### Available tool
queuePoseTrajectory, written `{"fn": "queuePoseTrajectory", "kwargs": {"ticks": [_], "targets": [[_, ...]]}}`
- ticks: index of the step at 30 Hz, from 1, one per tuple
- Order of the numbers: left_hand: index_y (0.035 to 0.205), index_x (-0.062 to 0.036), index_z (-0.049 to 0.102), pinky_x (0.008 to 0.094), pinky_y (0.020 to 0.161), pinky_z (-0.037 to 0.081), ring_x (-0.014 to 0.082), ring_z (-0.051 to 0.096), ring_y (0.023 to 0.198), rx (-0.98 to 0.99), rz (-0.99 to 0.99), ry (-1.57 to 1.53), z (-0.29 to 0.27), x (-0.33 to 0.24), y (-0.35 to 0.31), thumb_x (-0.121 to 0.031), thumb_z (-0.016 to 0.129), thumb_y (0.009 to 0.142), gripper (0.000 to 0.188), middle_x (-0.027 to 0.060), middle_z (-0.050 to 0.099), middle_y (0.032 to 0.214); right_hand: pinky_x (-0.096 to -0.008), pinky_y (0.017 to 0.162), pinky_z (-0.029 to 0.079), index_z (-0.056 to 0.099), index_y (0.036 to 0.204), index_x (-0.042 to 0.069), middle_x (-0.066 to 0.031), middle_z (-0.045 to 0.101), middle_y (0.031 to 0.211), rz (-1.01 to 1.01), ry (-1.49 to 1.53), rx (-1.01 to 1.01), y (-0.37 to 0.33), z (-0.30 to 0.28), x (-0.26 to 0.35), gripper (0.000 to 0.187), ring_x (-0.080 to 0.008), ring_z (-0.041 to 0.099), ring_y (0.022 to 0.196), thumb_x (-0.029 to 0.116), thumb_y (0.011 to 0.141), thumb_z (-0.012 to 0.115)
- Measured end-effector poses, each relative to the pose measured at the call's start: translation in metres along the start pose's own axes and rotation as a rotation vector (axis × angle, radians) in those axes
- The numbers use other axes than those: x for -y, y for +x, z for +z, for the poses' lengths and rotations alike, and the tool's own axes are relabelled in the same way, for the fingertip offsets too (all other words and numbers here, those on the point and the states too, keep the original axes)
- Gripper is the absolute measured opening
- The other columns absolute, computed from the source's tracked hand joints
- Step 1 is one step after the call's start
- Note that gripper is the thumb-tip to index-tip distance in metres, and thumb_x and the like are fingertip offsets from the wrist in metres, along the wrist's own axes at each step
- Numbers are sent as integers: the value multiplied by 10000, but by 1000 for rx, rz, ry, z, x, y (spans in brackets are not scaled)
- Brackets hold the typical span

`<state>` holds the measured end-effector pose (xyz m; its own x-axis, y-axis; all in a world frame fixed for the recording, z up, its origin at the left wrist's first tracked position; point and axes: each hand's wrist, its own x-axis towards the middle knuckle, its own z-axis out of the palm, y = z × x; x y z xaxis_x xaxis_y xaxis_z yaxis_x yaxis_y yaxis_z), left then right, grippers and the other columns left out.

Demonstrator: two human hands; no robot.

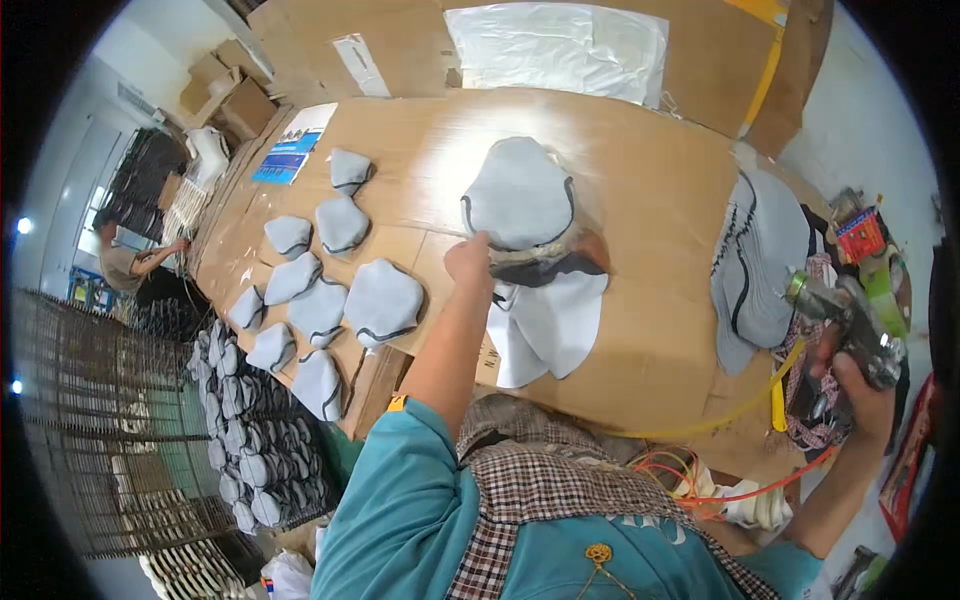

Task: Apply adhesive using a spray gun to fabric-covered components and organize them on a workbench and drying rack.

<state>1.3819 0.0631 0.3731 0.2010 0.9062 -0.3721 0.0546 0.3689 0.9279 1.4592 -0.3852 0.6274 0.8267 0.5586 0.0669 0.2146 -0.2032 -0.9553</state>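
A large light-grey fabric-covered pad (518, 195) with dark edging is at the middle of the cardboard-covered table. My left hand (468, 260) is closed at its lower left edge and appears to pinch it. Under its near side show dark and brown material and some white cut pieces (545, 325). Out at the right, my right hand (855, 378) is wrapped round a dark metal hand tool (862, 325) with a greenish end. A yellow hose (700, 425) runs toward this tool; where it joins is hidden.
Several smaller grey pads (383, 300) lie at the table's left. A stack of grey fabric pieces (760, 270) lies at the right. Left of the table stand a wire rack (120, 430) and hanging grey pads (265, 465). Farther back, another person (135, 265) sits working.
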Motion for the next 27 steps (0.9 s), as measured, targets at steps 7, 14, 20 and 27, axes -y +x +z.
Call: {"fn": "queuePoseTrajectory", "kwargs": {"ticks": [7, 14, 20, 27], "targets": [[747, 33, 564, 297, 556, 414, 167, 523, 605, 83, 77, -4, -4, -18, -20, -147, 631, 698, 199, 69, 551, 683, -294, 708, 452, 469, 1208, -34, -91, 573, 886, 16, 273, 35, 7, 31, -61, 455, -180, 557, 763, 109, 800, 612], [899, -5, 522, 325, 601, 380, 208, 573, 688, 188, -89, -105, -9, -65, -39, -155, 611, 727, 245, 81, 537, 817, -299, 723, 473, 439, 1209, -35, -114, 571, 929, 82, -123, 15, 65, 92, -189, 460, -200, 570, 799, 53, 790, 605], [889, -80, 543, 404, 702, 377, 241, 610, 704, 216, -330, -212, -20, -65, -46, -218, 619, 730, 224, 54, 526, 747, -375, 870, 434, 388, 1287, -4, -196, 534, 1123, -263, -582, 45, 97, 197, -259, 552, -279, 533, 1026, 122, 796, 609], [783, -107, 502, 497, 867, 406, 276, 596, 772, 358, -466, -275, -68, -56, -73, -208, 585, 761, 132, 38, 502, 721, -463, 949, 368, 500, 1173, 25, -145, 560, 1120, 369, 1615, 591, 119, 305, -205, 311, -287, 497, 1050, 179, 903, 505]]}}
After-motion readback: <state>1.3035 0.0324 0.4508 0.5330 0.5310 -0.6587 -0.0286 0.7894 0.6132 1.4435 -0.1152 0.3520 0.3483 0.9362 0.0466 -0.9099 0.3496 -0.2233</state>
